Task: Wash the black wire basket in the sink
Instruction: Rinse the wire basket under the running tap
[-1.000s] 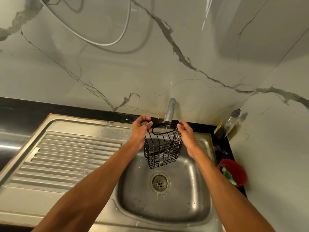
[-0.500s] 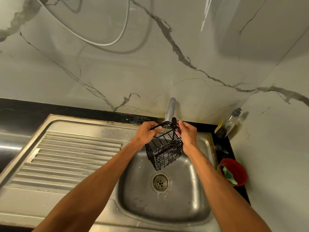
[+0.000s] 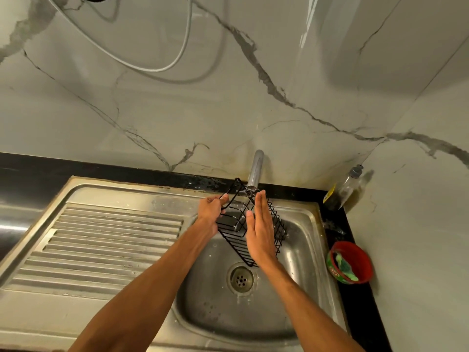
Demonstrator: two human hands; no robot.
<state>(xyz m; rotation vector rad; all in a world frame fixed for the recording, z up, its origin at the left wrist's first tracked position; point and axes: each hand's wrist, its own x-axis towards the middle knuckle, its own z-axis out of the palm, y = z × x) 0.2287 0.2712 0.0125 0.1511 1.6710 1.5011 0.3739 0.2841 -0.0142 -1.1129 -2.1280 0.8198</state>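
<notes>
Nearest us lay the steel sink (image 3: 253,316). Above its bowl we held the black wire basket (image 3: 234,221) tilted under the tap (image 3: 255,168). Our left hand (image 3: 212,208) gripped its rim wire, and our right hand (image 3: 261,232) lay flat, fingers straight, against its side. A red tub (image 3: 351,262) sat on the black counter (image 3: 360,306) at the sink's right edge, and a bottle (image 3: 347,186) stood in the counter's far corner before the veined wall (image 3: 177,110).

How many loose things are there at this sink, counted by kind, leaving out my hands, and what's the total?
Wire baskets: 1, the black wire basket held under the tap
Bottles: 1, the clear pump bottle in the corner
Tubs: 1, the red tub on the counter
Scrubbers: 1, the green scrubber inside the tub
Total: 4
</notes>
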